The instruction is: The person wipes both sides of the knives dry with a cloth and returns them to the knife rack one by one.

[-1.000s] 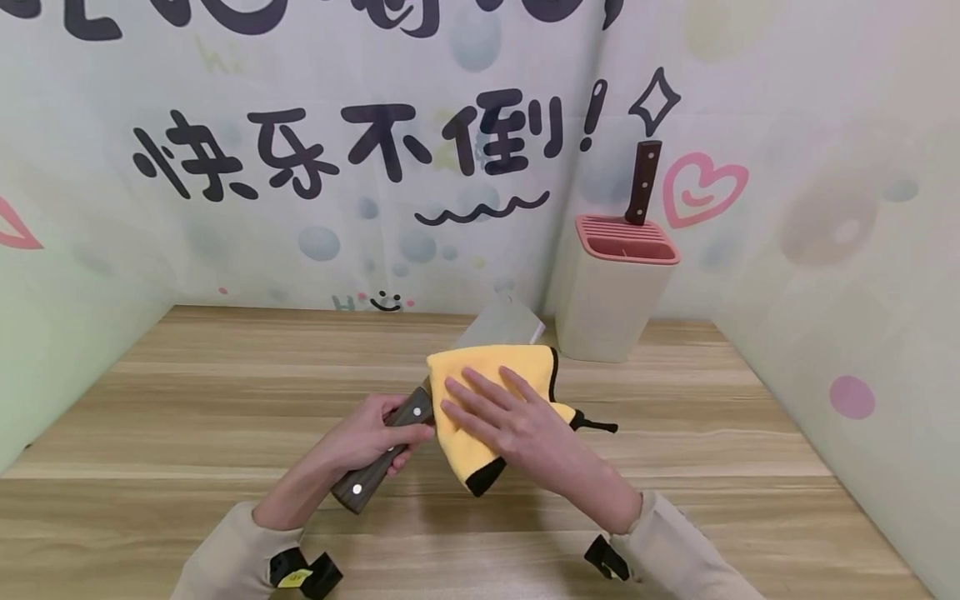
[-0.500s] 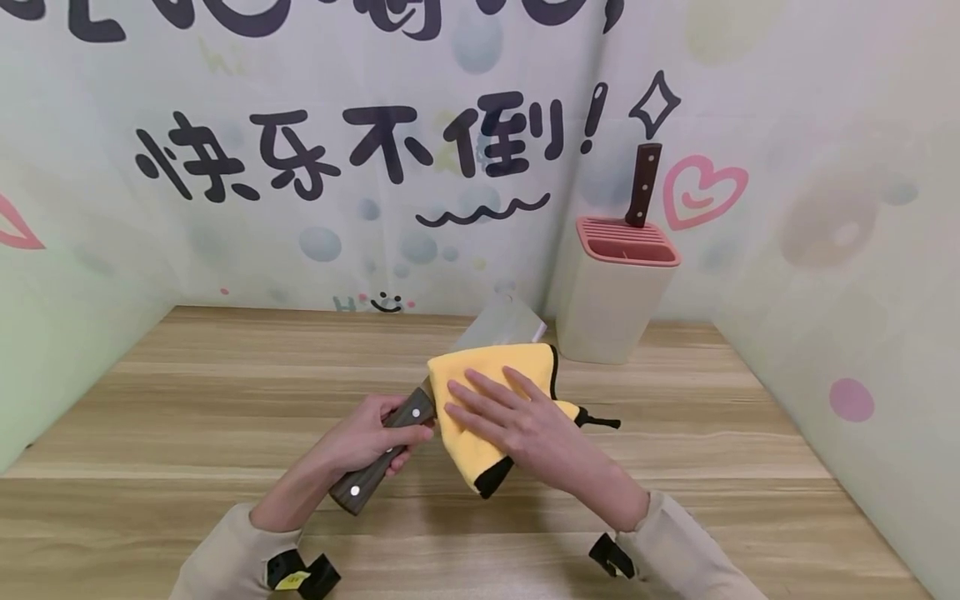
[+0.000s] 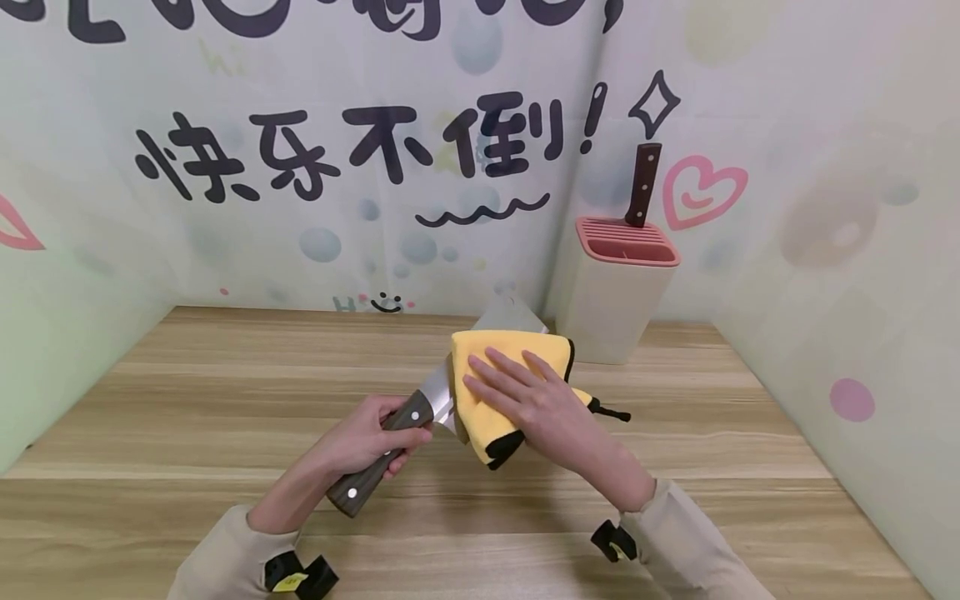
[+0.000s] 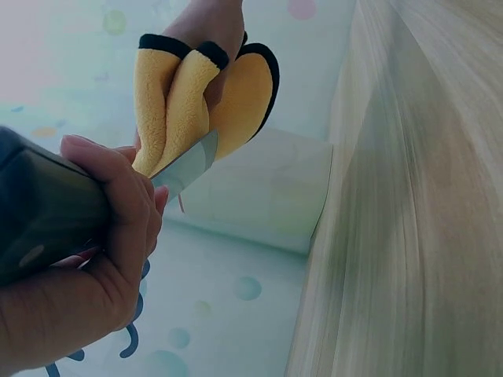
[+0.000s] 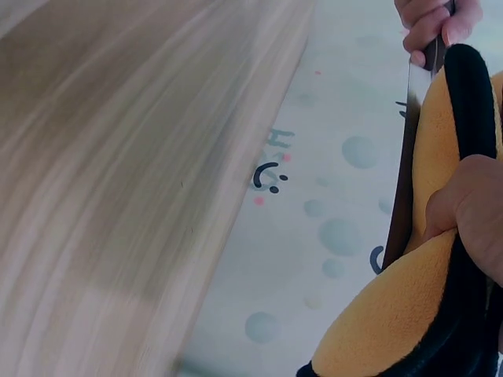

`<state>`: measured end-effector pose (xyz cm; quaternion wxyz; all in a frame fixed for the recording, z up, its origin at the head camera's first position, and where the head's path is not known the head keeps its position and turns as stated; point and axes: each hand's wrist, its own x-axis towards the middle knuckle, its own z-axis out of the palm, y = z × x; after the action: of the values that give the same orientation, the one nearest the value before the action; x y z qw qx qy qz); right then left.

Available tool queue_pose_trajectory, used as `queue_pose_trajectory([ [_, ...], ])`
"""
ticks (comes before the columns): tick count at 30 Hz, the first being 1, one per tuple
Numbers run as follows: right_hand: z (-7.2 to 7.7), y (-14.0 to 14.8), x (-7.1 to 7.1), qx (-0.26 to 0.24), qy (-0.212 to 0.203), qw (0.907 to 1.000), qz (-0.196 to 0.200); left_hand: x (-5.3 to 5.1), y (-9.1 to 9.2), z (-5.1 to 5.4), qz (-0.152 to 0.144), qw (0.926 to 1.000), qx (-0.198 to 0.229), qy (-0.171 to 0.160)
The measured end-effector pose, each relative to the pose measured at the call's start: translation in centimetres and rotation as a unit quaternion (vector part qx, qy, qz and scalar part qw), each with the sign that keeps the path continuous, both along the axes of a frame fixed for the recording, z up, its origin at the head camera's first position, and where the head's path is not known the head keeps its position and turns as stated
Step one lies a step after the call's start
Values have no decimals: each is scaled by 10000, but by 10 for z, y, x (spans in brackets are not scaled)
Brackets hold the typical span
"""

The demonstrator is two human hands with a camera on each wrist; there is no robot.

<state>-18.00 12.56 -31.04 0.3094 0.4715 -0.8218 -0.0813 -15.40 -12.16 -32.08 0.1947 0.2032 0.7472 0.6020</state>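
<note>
In the head view my left hand (image 3: 371, 435) grips the dark riveted handle of a cleaver (image 3: 510, 315), its broad blade pointing away to the upper right. A yellow cloth (image 3: 480, 423) with black edging covers the middle of the blade. Bare metal shows near the handle and at the far corner. My right hand (image 3: 551, 412) holds the cloth against the blade, fingers spread on top; in the right wrist view its thumb (image 5: 475, 216) presses into the cloth from the other side. The left wrist view shows the folded cloth (image 4: 185, 102) beside the blade (image 4: 192, 162).
A white knife block (image 3: 611, 317) with a pink slotted top stands at the back right. One brown-handled knife (image 3: 643, 183) is upright in it. The wooden table (image 3: 247, 367) meets printed wall sheets at the back and both sides.
My right hand and the cloth have slid right and slightly away along the blade, baring metal near the handle. The left hand and cleaver stay almost still.
</note>
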Motion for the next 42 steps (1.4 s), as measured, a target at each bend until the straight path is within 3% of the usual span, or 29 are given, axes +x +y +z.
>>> queue_pose_trajectory([
  [13,5,10,-14,-362,-426,9979,-334,0,-2,-2,4,10000,11,-71],
  [26,0,23,-25,-905,-817,9886,-884,1,-3,-3,-44,10000,68,16],
  [37,-1,23,-23,-712,-416,9897,-1166,1,-3,-4,-33,10000,57,-42],
  [42,0,21,-21,-634,-201,9916,-1111,1,-3,-4,-17,10000,50,-63],
])
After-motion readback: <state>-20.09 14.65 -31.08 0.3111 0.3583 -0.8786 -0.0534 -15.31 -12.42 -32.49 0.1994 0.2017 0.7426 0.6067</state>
